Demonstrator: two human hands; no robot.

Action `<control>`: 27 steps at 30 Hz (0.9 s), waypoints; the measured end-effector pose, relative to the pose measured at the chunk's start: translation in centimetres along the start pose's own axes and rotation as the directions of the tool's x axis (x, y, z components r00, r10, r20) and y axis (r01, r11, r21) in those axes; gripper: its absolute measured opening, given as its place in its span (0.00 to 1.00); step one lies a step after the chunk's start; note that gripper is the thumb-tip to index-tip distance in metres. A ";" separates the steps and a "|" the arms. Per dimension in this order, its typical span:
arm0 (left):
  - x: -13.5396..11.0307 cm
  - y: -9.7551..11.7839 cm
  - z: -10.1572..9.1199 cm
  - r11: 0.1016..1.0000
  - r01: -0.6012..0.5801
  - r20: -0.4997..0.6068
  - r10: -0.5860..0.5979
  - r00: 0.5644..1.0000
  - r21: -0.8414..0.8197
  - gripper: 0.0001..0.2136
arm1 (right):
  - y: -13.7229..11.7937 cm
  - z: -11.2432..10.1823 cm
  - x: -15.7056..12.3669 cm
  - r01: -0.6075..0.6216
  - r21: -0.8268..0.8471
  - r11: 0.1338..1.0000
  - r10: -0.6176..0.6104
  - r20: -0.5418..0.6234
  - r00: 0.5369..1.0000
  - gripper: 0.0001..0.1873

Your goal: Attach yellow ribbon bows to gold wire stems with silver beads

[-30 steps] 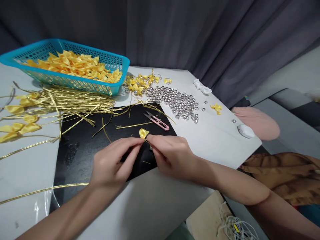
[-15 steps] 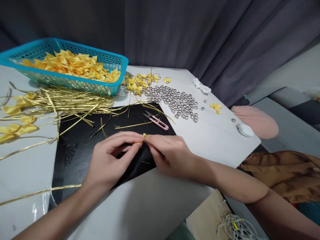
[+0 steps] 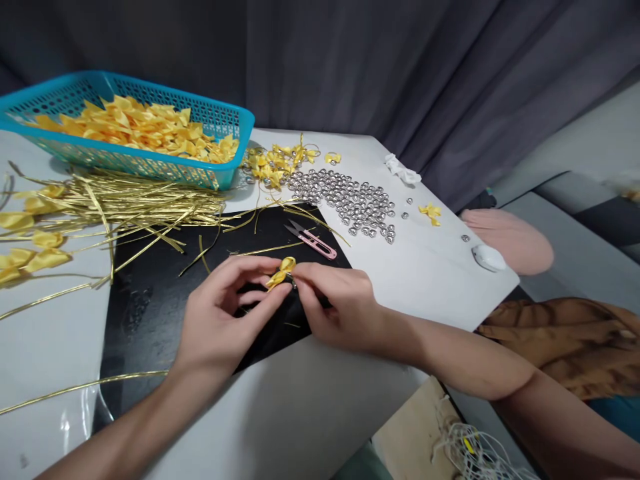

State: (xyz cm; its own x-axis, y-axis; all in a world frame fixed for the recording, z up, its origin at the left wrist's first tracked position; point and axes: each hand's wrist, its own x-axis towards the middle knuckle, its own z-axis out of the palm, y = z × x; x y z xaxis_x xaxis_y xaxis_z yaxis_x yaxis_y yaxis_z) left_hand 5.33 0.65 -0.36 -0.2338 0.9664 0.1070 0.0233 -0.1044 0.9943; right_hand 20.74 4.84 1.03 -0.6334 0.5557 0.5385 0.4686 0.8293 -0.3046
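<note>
Left hand (image 3: 225, 313) and right hand (image 3: 340, 307) each pinch one small yellow ribbon bow (image 3: 281, 272), seemingly keeping its fold tight; pink snips (image 3: 313, 241) lie within reach on the black mat (image 3: 150, 300).

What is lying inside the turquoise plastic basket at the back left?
The turquoise perforated plastic basket holds a heap of folded yellow satin ribbon pieces. The heap covers the floor, so anything beneath cannot be seen.

lying on the white table (image 3: 430, 280): a black mat (image 3: 150, 293), a teal basket (image 3: 125, 163), loose gold strips (image 3: 130, 203), a heap of silver beads (image 3: 350, 200) and a white mouse (image 3: 487, 257).
</note>
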 end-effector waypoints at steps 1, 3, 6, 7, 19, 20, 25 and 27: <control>0.0 0.0 0.1 1.000 0.030 -0.022 -0.030 0.999 -0.009 0.10 | 0.0 0.0 0.0 0.000 -0.001 1.000 0.000 -0.006 1.000 0.07; -0.1 0.2 0.1 0.998 0.059 -0.073 -0.059 0.996 0.008 0.10 | 0.1 0.1 0.0 -0.011 0.003 1.000 0.011 -0.025 1.000 0.08; -0.3 0.6 0.1 0.994 0.052 -0.105 -0.042 0.994 0.095 0.05 | 0.0 0.3 0.0 -0.027 0.022 0.999 0.028 -0.051 0.998 0.08; -0.5 0.8 0.1 0.990 0.045 -0.106 -0.032 0.994 0.131 0.04 | -0.1 0.3 0.0 -0.031 0.029 0.999 0.033 -0.060 0.998 0.08; -2.3 0.0 0.2 0.837 -0.316 -0.138 0.414 0.900 0.446 0.07 | -1.4 1.1 0.1 -0.033 0.114 0.993 0.063 -0.279 0.958 0.07; -2.3 0.0 0.2 0.830 -0.334 -0.128 0.428 0.894 0.446 0.08 | -1.5 1.1 0.1 -0.031 0.123 0.992 0.065 -0.283 0.957 0.07; -2.4 0.2 0.1 0.834 -0.357 -0.099 0.433 0.896 0.422 0.08 | -1.8 1.0 0.3 -0.079 0.227 0.971 0.140 -0.268 0.953 0.08; -2.1 0.3 0.2 0.875 -0.291 -0.139 0.367 0.920 0.388 0.06 | -1.6 1.1 0.5 -0.100 0.284 0.954 0.170 -0.235 0.957 0.07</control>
State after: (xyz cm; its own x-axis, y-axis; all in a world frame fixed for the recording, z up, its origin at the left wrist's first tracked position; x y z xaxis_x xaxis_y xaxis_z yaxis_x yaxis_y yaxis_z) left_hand 6.08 -1.40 -0.29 -0.3418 0.8176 0.4634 0.4656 -0.2810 0.8392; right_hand 19.00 3.82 0.92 -0.3815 0.6588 0.6484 0.3354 0.7523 -0.5671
